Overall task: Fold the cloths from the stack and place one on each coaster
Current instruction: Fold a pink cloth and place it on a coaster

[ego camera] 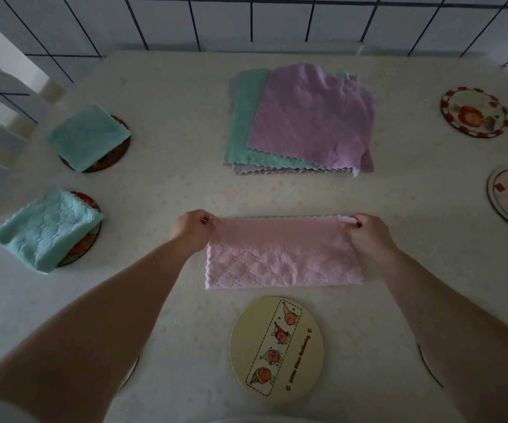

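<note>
Both bare forearms reach forward from the near edge of the worktop, angling inward toward its middle. The left hand [193, 228] is curled, its fingers and thumb pinching the far left corner of a pink quilted rectangular cloth [283, 257]. The right hand [368, 228] mirrors it, its grip closed on the far right corner, knuckles up. The wrists are level, the hands well apart.

Bare table [167, 190] lies open between the stack [301, 123] and the 2 covered left coasters [118, 151].
</note>
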